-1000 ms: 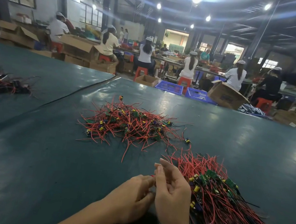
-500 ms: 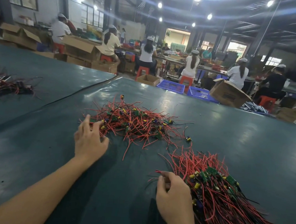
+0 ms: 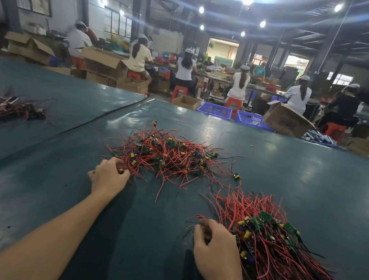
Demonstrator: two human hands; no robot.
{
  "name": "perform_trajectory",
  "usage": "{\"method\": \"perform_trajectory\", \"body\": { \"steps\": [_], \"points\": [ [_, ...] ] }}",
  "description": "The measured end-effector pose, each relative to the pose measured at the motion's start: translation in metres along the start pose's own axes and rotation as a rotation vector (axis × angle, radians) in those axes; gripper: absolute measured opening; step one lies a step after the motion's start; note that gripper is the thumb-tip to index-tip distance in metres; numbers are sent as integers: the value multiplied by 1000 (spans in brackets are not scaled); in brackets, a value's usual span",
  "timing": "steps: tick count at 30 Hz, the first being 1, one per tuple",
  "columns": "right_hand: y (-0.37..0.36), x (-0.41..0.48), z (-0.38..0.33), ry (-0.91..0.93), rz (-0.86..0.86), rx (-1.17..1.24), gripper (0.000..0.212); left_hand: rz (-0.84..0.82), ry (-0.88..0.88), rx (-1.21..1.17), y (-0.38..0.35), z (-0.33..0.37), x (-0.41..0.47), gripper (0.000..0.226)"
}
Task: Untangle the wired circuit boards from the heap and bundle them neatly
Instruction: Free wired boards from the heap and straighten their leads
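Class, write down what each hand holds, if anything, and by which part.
The left hand grips wires at the near left edge of the tangled heap. The right hand pinches red wires at the left edge of the bundle.

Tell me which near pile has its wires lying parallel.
The pile by the right hand: its wires fan one way. The heap at the left hand is tangled.

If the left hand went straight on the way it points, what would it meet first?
The tangled heap. The left hand is at its near-left edge, fingers curled into red wires; going on, it would push deeper into wires and small boards, as far as this view shows.
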State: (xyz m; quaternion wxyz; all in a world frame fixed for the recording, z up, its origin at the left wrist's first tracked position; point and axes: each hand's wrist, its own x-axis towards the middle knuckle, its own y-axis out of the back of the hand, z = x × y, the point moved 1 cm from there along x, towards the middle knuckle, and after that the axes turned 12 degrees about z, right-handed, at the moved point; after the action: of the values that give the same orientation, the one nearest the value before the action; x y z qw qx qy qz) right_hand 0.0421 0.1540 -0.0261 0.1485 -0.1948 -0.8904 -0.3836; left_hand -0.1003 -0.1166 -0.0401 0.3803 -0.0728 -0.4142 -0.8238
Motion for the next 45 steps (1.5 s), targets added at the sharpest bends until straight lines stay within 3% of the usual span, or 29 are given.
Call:
{"method": "perform_trajectory", "body": {
  "steps": [5,11,18,20,24,26,30,33,36,40,45],
  "points": [
    [-1,0,1,-5,4,22,18,23,25,-73,4,-4,-3,30],
    [-1,1,2,-14,5,20,15,-91,-97,117,13,-1,-19,49],
    [-2,2,1,-23,7,2,18,-149,-7,-185,32,5,-49,42],
    [0,3,3,-35,15,-19,17,-193,131,-412,38,18,-56,42],
    [4,6,6,-59,48,-67,11,-438,912,-1344,49,50,-68,4],
    [3,7,10,-52,44,-107,14,-565,1023,-1521,53,63,-79,8],
    [4,10,10,-79,63,33,13,-785,927,-1555,55,84,-106,31],
    [3,9,-1,-110,129,284,6,-816,793,-1498,49,88,-118,36],
    [0,6,-10,-165,145,498,14,-853,658,-1397,46,88,-126,42],
    [-2,5,-14,-195,107,625,18,-923,522,-1275,45,87,-136,41],
    [1,6,-12,-229,130,665,26,-910,494,-1202,45,88,-140,31]
  ]
}}
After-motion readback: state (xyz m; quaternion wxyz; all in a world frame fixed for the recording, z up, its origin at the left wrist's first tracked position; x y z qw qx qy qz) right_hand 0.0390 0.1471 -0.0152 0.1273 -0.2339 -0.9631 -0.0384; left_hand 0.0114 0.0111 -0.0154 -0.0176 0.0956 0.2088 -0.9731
